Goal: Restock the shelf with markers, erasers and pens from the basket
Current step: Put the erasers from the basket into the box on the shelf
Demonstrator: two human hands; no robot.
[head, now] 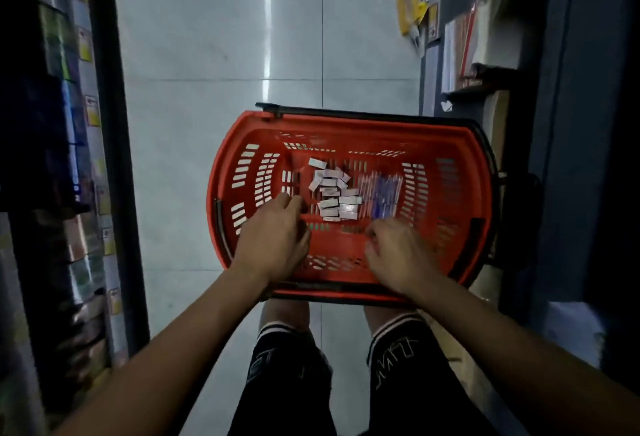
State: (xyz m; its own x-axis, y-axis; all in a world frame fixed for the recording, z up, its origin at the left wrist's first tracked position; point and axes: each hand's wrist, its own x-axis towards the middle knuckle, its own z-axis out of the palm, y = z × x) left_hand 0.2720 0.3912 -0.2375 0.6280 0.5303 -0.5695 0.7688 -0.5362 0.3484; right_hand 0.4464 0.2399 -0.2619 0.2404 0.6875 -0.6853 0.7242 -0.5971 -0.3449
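Note:
A red plastic basket with black handles stands on the tiled floor in front of my knees. On its bottom lies a pile of several small white erasers, and right of it a bundle of blue pens. My left hand reaches into the basket's near left part, fingers loosely curled, just left of the erasers and holding nothing I can see. My right hand hovers over the near right part, below the pens; it is blurred and its fingers curl downward.
A shelf full of packaged goods with yellow price tags runs along the left. Another shelf unit with papers and boxes stands on the right, close to the basket. A yellow object hangs at the upper right. Grey floor tiles stretch ahead.

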